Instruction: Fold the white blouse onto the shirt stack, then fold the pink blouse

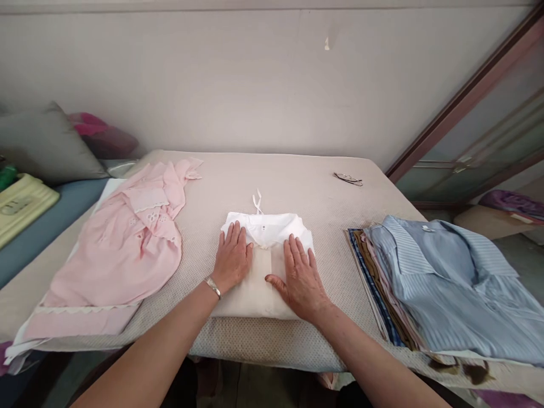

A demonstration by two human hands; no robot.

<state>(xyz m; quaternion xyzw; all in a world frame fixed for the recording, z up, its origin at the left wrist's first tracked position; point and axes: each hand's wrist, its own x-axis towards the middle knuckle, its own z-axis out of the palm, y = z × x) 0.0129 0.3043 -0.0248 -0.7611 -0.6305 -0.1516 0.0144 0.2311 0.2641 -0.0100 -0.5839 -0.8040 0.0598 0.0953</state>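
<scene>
A table [280, 175] is covered in beige cloth with a fine dimpled texture and a rounded far corner. At the left lies a pale pink fabric garment [106, 266], loosely crumpled, with eyelet embroidery and white scalloped trim. At the right, a light blue striped collared shirt [450, 306] tops a stack of folded fabrics [378, 294], whose layered edges show navy, brown and dusty pink. A pair of thin-framed eyeglasses [348, 179] rests near the far right corner.

The folded white-and-cream cloth garment [257, 294] is located at the near centre of the table, between the pink garment and the stack. It forms a flat, roughly rectangular block. The upper section is smooth and white, with a small dark mark at centre; the lower section is cream, with a paler vertical band. Two narrow white ties [257, 201] extend from the far edge.

The left hand [232, 258], with a silver-coloured bracelet [213, 287] at the wrist, and the right hand [301, 280] lie palm-down on the folded garment. Grip state, both hands: released, fingers extended, pressing flat rather than grasping.
</scene>
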